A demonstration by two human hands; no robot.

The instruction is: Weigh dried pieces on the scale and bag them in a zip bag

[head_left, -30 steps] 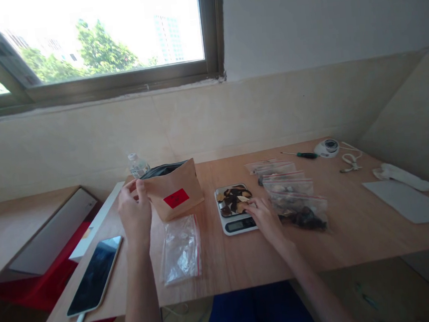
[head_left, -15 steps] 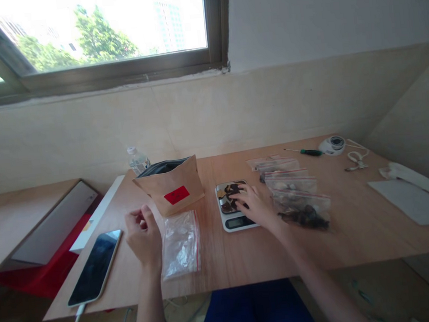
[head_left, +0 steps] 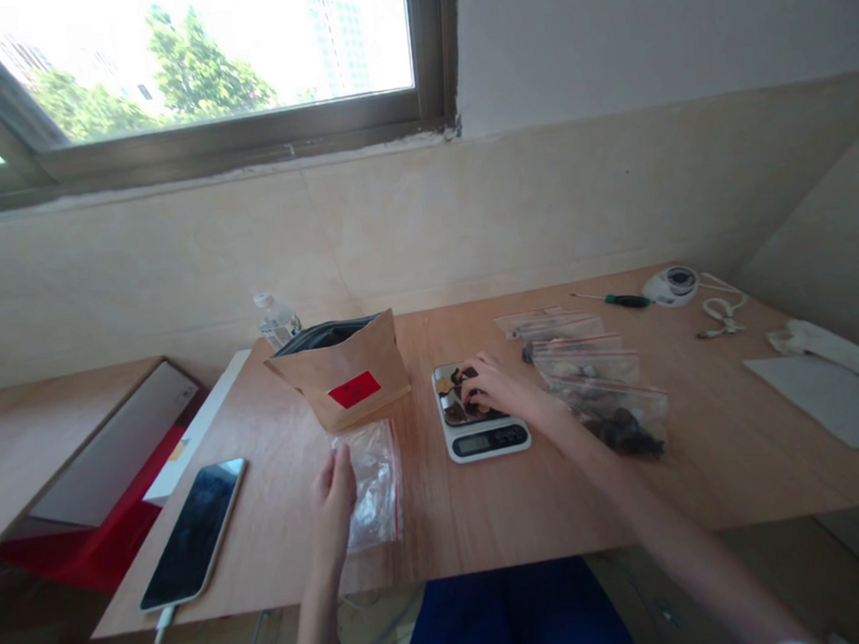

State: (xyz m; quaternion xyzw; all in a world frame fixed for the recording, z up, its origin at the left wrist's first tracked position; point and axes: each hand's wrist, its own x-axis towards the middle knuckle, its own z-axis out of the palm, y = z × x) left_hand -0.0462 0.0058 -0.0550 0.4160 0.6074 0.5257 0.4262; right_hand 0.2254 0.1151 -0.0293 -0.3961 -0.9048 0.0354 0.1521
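Left hand (head_left: 334,491) moved rightward, partly hiding the clear bag (head_left: 380,502) near brown pouch (head_left: 319,384).

Left hand (head_left: 337,485) curled, left of the scale (head_left: 489,443); right hand (head_left: 498,388) over the scale, palm down, fingers bent

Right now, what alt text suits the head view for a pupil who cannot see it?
A person's right hand is at dark and tan pieces on a white digital scale; the left hand is at a clear bag, with an open brown pouch behind it.
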